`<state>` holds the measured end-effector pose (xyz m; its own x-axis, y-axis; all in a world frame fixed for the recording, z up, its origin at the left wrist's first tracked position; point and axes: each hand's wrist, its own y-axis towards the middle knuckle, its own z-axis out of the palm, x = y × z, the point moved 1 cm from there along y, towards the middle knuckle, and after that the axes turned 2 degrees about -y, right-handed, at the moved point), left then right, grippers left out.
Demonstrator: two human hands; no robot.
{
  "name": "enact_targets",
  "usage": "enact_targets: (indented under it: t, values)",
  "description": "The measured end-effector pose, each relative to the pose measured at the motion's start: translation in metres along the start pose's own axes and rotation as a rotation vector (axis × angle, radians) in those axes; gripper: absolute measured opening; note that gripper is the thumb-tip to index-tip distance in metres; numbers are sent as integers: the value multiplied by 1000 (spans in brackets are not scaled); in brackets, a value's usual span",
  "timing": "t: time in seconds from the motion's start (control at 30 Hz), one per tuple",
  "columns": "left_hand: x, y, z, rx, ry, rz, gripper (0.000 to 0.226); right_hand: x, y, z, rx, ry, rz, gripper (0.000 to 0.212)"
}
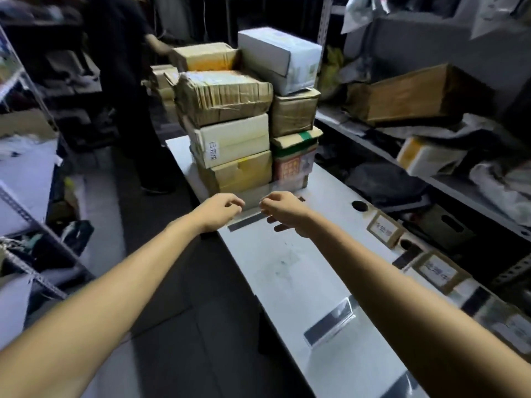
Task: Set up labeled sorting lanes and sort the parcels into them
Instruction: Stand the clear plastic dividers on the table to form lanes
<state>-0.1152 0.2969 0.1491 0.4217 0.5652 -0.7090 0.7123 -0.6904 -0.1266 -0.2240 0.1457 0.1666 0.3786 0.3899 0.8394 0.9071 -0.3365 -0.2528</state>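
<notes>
Head view: left hand [221, 209] and right hand [284, 214] pinch clear label stand [249, 217]; lane setup apparently underway; next, seat it squarely.

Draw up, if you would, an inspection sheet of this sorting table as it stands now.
Surface: white table, faint scuff marks in the middle, round hole near the right edge.
Job's things: stacked parcels at the far end; one clear acrylic holder before them, a second clear holder nearer; labelled cardboard boxes along the right edge.
Clutter: loose boxes and bags on the right shelf.
Hands: left hand and right hand appear to pinch the far holder; blurred.
Cables: nothing seen.
Surroundings: another person stands beside the parcels; racks on the left.
</notes>
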Motion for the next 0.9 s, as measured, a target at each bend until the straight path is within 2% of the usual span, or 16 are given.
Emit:
enact_targets:
  t: [0.23, 0.4, 0.57, 0.77, 0.9]
  values:
    - [49, 75, -11, 63, -38, -57, 25, -10, 93, -3, 83, 20, 112, 25]
    - [63, 156, -6, 99, 14, -39, 29, -35, 169, -23, 44, 39, 223, 19]
    - [92, 206, 28, 129, 204, -45, 48, -63, 235, -13, -10, 157, 376, 37]
    - [103, 216, 47, -95, 501, 154, 45, -84, 288, 11, -86, 312, 499, 49]
    - [102, 217, 45, -93, 455, 192, 39, -88, 298, 25, -182, 289, 509, 39]
